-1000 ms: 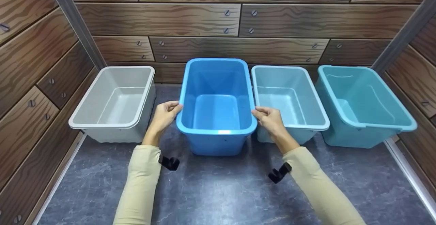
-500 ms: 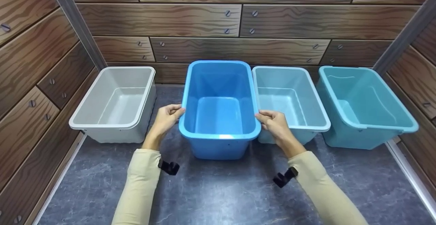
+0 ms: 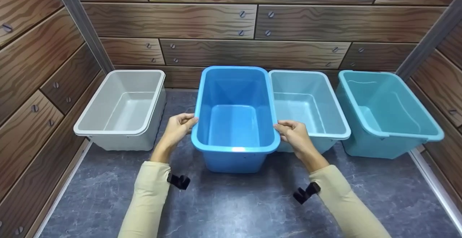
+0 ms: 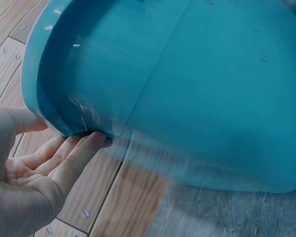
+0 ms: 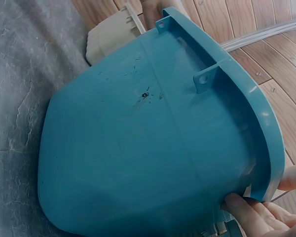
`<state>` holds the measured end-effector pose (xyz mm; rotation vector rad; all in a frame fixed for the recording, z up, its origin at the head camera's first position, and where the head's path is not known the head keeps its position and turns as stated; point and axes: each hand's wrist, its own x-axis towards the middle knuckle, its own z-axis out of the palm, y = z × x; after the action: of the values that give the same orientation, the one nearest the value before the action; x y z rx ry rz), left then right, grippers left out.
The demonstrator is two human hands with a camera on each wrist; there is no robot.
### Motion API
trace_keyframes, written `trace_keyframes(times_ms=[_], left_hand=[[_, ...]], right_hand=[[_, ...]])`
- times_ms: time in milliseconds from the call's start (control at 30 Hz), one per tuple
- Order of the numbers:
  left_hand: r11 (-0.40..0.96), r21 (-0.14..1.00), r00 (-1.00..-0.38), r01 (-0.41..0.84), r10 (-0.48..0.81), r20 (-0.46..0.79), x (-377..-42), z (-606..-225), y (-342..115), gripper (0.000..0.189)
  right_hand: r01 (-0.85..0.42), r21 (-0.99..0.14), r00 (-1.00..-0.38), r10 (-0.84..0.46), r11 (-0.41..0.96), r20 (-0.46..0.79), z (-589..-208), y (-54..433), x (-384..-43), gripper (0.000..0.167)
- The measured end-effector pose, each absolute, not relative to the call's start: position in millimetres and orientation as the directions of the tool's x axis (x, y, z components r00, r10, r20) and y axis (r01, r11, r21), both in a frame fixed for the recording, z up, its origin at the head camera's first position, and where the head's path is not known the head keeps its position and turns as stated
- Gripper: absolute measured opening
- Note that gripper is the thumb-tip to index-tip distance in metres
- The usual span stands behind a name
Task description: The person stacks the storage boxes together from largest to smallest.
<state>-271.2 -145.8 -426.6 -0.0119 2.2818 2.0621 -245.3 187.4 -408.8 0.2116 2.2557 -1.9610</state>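
Observation:
A deep blue plastic bin [image 3: 234, 162] stands upright in the middle, its inside bare down to the bottom. My left hand [image 3: 177, 128] pinches its left rim, thumb on top and fingers tucked under the lip, as the left wrist view shows on the blue bin [image 4: 197, 89]. On the opposite side my right hand [image 3: 294, 133] pinches the right rim in the same way. The right wrist view shows the blue bin's outer wall [image 5: 118, 143] with small dark scuffs and two tabs under the lip. The right hand overlaps the light-blue bin [image 3: 326, 143] in the head view.
A grey bin [image 3: 119, 142] stands apart at the left. Close on the right of the blue bin is the light-blue bin, then a teal bin [image 3: 379, 148]. All rest on a dark marbled surface [image 3: 231, 205]. Wood-patterned walls [image 3: 216, 21] enclose the back and sides.
The blue bin has slid toward me and slightly right, both hands moving along with it on its rims. Its right rim now overlaps the light-blue bin's left edge in the head view.

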Motion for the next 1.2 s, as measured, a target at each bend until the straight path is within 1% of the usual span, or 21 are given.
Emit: trace_keyframes(times_ms=[433, 700, 1000, 1067, 1200], left_hand=[[0.116, 0.992, -0.997, -0.052, 0.054, -0.058, -263, -428, -144, 0.032], [0.100, 0.993, -0.994, -0.064, 0.082, -0.072, -258, -427, -147, 0.034], [0.123, 0.990, -0.990, -0.070, 0.115, -0.084, -253, -425, -156, 0.035], [0.114, 0.991, -0.991, -0.071, 0.107, -0.083, -253, -425, -156, 0.034], [0.104, 0.992, -0.995, -0.074, 0.057, -0.080, -256, -428, -153, 0.035]], right_hand=[[0.201, -0.965, -0.979, 0.022, 0.170, -0.201, -408, 192, -237, 0.046], [0.193, -0.971, -0.981, 0.008, 0.140, -0.193, -410, 193, -232, 0.040], [0.229, -0.966, -0.972, -0.022, 0.123, -0.233, -408, 193, -229, 0.038], [0.231, -0.965, -0.972, -0.016, 0.122, -0.235, -408, 193, -229, 0.038], [0.231, -0.961, -0.972, 0.006, 0.150, -0.233, -409, 193, -232, 0.045]])
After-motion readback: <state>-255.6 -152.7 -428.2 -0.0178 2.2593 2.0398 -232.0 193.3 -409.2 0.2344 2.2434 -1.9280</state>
